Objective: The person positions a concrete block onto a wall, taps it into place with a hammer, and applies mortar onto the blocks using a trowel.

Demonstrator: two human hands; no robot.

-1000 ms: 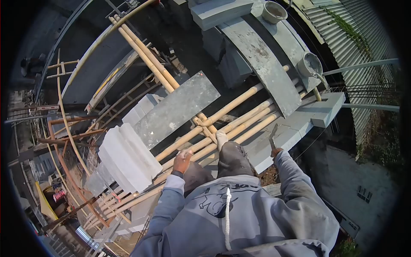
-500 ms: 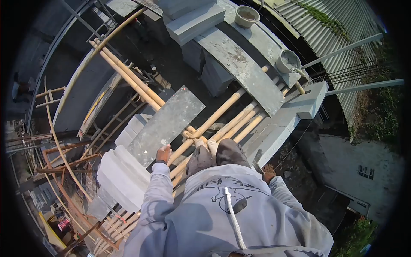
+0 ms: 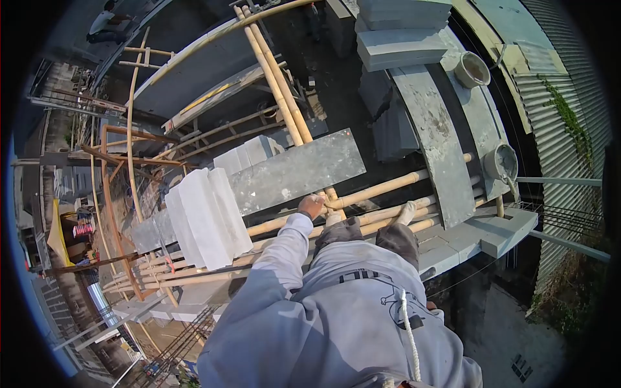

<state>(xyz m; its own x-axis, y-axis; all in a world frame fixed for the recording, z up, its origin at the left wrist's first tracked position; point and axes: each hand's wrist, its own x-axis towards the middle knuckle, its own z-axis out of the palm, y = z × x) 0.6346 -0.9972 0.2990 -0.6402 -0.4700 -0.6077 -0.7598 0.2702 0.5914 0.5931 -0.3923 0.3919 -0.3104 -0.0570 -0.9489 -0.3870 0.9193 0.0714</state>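
Left hand [image 3: 311,205] down on a bamboo pole [image 3: 381,188] at the near edge of the gray slab [image 3: 297,170], fingers seemingly curled on the pole, grip hard to tell. Right hand hidden behind the torso. Slab flat across the bamboo scaffold, beside stacked white blocks [image 3: 206,216]; mortar buckets [image 3: 501,161] untouched, laying apparently not begun.

You're high on building site, outdoors: bamboo scaffold poles [image 3: 388,187] underfoot, stacked white blocks [image 3: 206,216] left of them, mortar buckets [image 3: 500,161] on curved grey concrete ledge [image 3: 435,139] right of poles, corrugated metal roofing [image 3: 566,77] beyond ledge.
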